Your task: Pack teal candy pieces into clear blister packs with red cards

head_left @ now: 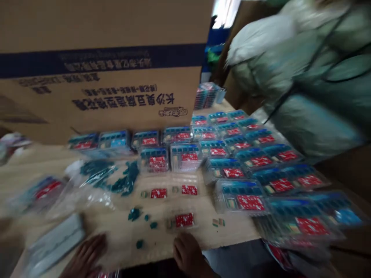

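We see a brown carton (136,98), printed with upside-down lettering, filling the far left, and to the far right bulging pale green sacks (307,96) with a white one (261,36) on top. Beyond, a bright opening (227,13) lights the room. Below them, the pale wooden tabletop (116,229) reaches to the near edge. Stacks of clear cases (240,197), each showing teal pieces and mostly red spotted cards, crowd its right side and run along the carton's foot. At left we find a crumpled clear bag (95,199) with teal pieces beside it, and a pale oblong block (56,245) nearer us.

Both hands are at the near edge. The left hand (87,255) is blurred, its fingers loosely parted, nothing visible between them. The right hand (188,253) is curled just beside the single clear case (173,221), near the middle; we cannot tell whether it pinches anything. We judge the step in hand to be handling that case; the next move would call for a light grip on its near rim. Smallest are loose teal bits (134,214) to its left and two tan slips (218,222) to its right.
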Demonstrator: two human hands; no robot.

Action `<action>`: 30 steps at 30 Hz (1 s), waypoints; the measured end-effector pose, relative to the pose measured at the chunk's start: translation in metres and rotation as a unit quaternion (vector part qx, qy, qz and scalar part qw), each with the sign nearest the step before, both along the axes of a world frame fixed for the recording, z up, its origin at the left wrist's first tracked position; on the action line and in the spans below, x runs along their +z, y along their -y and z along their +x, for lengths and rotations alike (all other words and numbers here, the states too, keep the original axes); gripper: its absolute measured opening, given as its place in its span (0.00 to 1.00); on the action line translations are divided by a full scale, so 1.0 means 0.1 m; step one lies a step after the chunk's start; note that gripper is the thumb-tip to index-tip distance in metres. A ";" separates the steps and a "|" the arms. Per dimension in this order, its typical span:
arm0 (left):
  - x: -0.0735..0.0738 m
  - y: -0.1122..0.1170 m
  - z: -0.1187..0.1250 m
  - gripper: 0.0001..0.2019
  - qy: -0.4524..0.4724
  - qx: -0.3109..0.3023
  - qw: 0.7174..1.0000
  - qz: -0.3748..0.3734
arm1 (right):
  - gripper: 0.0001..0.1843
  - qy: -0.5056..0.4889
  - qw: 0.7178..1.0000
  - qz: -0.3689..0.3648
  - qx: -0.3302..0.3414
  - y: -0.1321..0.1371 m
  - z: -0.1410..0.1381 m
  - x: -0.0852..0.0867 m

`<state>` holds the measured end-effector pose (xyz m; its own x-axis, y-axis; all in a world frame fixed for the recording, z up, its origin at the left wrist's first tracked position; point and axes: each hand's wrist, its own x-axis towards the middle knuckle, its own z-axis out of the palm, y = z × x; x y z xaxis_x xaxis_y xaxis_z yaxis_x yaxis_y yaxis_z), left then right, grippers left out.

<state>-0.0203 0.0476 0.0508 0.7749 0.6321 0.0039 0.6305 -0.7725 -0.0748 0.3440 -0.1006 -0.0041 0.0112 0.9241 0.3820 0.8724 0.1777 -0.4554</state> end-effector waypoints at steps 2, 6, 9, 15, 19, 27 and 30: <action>0.01 0.06 0.00 0.18 -0.005 -0.019 1.000 -0.013 | 0.06 -0.001 0.999 -0.020 0.026 0.04 0.03 0.06; -0.11 0.01 -0.07 0.20 0.012 0.005 0.997 -0.079 | 0.06 0.014 0.998 -0.032 0.059 0.08 0.06 0.00; -0.23 -0.02 -0.17 0.23 0.009 0.012 0.991 -0.131 | 0.07 0.021 0.996 -0.042 0.074 0.10 0.07 -0.02; -0.36 0.00 -0.26 0.28 -0.011 0.008 0.988 -0.152 | 0.08 0.025 0.994 -0.046 0.095 0.10 0.09 0.03; -0.38 0.02 -0.26 0.29 -0.007 0.011 0.987 -0.158 | 0.09 0.031 0.994 -0.042 0.100 0.12 0.08 0.04; -0.37 0.07 -0.26 0.29 0.004 -0.020 0.991 -0.134 | 0.07 0.046 0.993 -0.051 0.091 0.15 0.06 0.04; -0.39 0.09 -0.30 0.28 0.031 -0.026 0.992 -0.122 | 0.06 0.051 0.995 -0.055 0.064 0.18 -0.01 0.02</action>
